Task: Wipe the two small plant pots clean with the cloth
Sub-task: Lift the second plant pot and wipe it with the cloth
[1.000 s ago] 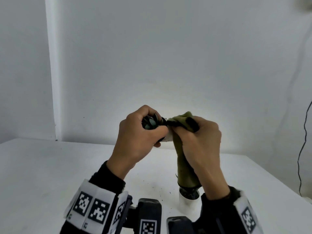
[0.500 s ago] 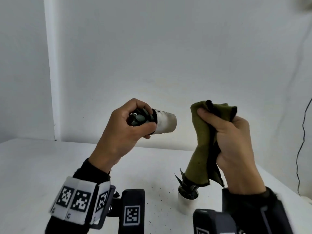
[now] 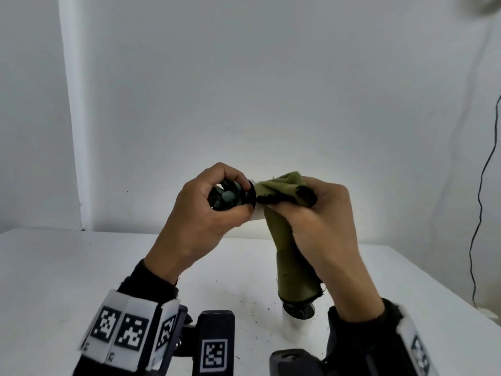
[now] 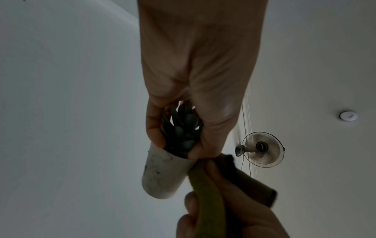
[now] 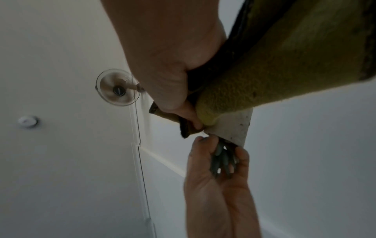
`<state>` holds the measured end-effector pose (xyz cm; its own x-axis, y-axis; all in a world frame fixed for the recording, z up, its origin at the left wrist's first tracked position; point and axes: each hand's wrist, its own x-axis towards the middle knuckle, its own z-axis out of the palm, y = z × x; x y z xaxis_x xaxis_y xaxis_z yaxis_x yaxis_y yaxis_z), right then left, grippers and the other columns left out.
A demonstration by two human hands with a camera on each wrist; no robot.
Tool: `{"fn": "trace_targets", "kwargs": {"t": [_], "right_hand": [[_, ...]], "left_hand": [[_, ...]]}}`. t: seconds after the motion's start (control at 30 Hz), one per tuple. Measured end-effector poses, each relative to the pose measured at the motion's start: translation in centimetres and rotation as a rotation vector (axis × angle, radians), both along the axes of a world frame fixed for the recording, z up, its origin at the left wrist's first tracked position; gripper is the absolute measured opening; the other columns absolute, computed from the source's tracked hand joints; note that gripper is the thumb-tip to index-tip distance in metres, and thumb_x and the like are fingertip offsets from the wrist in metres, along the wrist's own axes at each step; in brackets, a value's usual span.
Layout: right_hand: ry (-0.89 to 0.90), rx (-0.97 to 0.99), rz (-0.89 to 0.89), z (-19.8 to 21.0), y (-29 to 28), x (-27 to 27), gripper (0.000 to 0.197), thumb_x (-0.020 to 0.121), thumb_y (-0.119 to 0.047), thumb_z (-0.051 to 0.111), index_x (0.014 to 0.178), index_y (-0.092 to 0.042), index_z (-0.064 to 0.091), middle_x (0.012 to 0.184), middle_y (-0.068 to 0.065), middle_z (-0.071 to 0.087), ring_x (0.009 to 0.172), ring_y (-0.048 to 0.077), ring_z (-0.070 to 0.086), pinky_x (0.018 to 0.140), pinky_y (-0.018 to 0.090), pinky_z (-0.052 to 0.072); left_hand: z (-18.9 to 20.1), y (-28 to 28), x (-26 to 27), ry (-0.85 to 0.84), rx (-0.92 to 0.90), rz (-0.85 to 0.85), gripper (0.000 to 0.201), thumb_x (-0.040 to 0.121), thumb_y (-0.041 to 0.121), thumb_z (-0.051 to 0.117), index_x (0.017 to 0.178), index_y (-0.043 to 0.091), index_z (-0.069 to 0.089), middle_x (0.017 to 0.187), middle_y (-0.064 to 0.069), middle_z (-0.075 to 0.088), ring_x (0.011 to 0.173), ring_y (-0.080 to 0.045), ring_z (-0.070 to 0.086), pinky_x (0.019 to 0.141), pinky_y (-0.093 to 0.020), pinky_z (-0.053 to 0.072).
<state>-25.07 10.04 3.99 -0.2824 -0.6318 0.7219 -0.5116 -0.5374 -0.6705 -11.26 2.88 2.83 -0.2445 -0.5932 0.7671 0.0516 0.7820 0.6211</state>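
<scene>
My left hand (image 3: 211, 213) holds a small white pot (image 4: 162, 173) on its side in the air, fingers curled round its rim and its dark green succulent (image 3: 227, 196). The pot's wall is speckled with dirt. My right hand (image 3: 317, 210) grips an olive green cloth (image 3: 290, 185) and presses it against the pot's side; the cloth's tail (image 3: 292, 267) hangs down. A second white pot (image 3: 298, 324) stands on the white table (image 3: 67, 267) below the cloth, its plant mostly hidden by the tail. The cloth (image 5: 274, 72) covers part of the pot (image 5: 234, 128) in the right wrist view.
Dark soil crumbs (image 3: 252, 308) are scattered on the table around the standing pot. A white wall rises right behind the table. A black cable (image 3: 479, 213) hangs at the far right. A fan (image 4: 262, 149) is mounted high on the wall.
Half a second ago my hands were apart, pot and cloth separate. My right hand has come back left and pressed the cloth onto the pot, as it was a second ago.
</scene>
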Motion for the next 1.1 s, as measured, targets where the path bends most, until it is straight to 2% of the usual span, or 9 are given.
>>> {"fn": "trace_targets", "kwargs": {"t": [0.1,0.17,0.33,0.4,0.5,0.63,0.73,0.97,1.1], "right_hand": [[-0.384,-0.054,0.222,0.6,0.5,-0.6,0.021,0.072,0.0,0.075,0.067,-0.021,0.076,0.064,-0.004,0.071,0.064,0.01,0.067,0.064,0.022,0.053],[-0.522,-0.093,0.173,0.6,0.5,-1.4,0.018,0.071,-0.005,0.078,0.064,-0.021,0.076,0.064,-0.002,0.071,0.066,0.014,0.068,0.068,0.029,0.056],[-0.255,-0.012,-0.079,0.0,-0.1,-1.5,0.023,0.074,-0.009,0.075,0.068,-0.031,0.075,0.065,-0.013,0.071,0.068,0.006,0.067,0.069,0.02,0.052],[-0.118,0.02,-0.156,-0.4,-0.5,-0.8,0.018,0.077,-0.007,0.07,0.072,-0.024,0.075,0.066,-0.008,0.07,0.068,0.007,0.064,0.061,0.015,0.048],[0.021,0.012,-0.186,-0.6,-0.6,0.3,0.015,0.078,-0.003,0.064,0.077,-0.014,0.074,0.071,0.001,0.069,0.072,0.017,0.063,0.064,0.024,0.049],[-0.396,0.012,0.222,0.3,0.3,0.2,0.019,0.072,0.003,0.074,0.067,-0.016,0.076,0.065,0.001,0.072,0.063,0.014,0.068,0.061,0.022,0.053],[-0.56,-0.051,0.197,0.6,0.5,-1.4,0.014,0.069,-0.003,0.078,0.067,-0.017,0.076,0.068,0.001,0.073,0.068,0.016,0.07,0.067,0.027,0.055],[-0.091,0.063,0.116,1.1,2.2,-1.6,0.025,0.068,-0.004,0.08,0.068,-0.029,0.076,0.06,-0.007,0.071,0.057,0.006,0.065,0.054,0.016,0.049],[0.111,0.095,-0.024,0.4,1.1,-0.3,0.011,0.073,-0.005,0.074,0.072,-0.017,0.075,0.063,0.001,0.068,0.061,0.016,0.063,0.052,0.025,0.049]], "left_hand": [[0.3,0.1,0.3,0.066,0.04,-0.068,0.022,0.064,0.006,0.069,0.078,0.022,0.063,0.075,0.001,0.06,0.058,-0.02,0.061,0.06,-0.029,0.053],[0.4,0.0,0.5,0.049,0.025,-0.057,0.022,0.065,0.007,0.069,0.079,0.022,0.063,0.074,0.005,0.061,0.059,-0.02,0.06,0.061,-0.032,0.053],[0.0,0.1,-0.1,-0.023,-0.021,0.029,0.022,0.064,0.015,0.071,0.079,0.029,0.063,0.08,0.009,0.063,0.069,-0.018,0.061,0.067,-0.031,0.052],[-0.3,0.2,-0.4,-0.067,-0.059,0.075,0.021,0.063,0.019,0.07,0.08,0.03,0.063,0.085,0.009,0.064,0.076,-0.013,0.062,0.07,-0.021,0.049],[-0.4,0.1,-0.5,-0.091,-0.058,0.104,0.021,0.064,0.022,0.07,0.082,0.03,0.063,0.087,0.007,0.064,0.077,-0.011,0.063,0.07,-0.02,0.05],[-0.2,-0.1,-0.3,-0.013,0.049,0.0,0.021,0.065,0.012,0.07,0.081,0.025,0.064,0.076,0.001,0.063,0.062,-0.025,0.064,0.063,-0.032,0.056],[-0.1,-0.3,0.0,0.052,0.11,-0.029,0.021,0.064,0.01,0.069,0.081,0.022,0.065,0.076,0.003,0.061,0.059,-0.019,0.062,0.058,-0.027,0.054],[-0.2,-0.4,-0.2,0.106,0.232,-0.043,0.033,0.06,0.014,0.072,0.091,0.013,0.061,0.085,-0.01,0.061,0.059,-0.02,0.062,0.055,-0.032,0.054],[-0.2,-0.2,-0.4,0.096,0.232,-0.03,0.034,0.063,0.016,0.074,0.093,0.013,0.059,0.089,-0.013,0.064,0.062,-0.022,0.066,0.056,-0.033,0.055]]}}
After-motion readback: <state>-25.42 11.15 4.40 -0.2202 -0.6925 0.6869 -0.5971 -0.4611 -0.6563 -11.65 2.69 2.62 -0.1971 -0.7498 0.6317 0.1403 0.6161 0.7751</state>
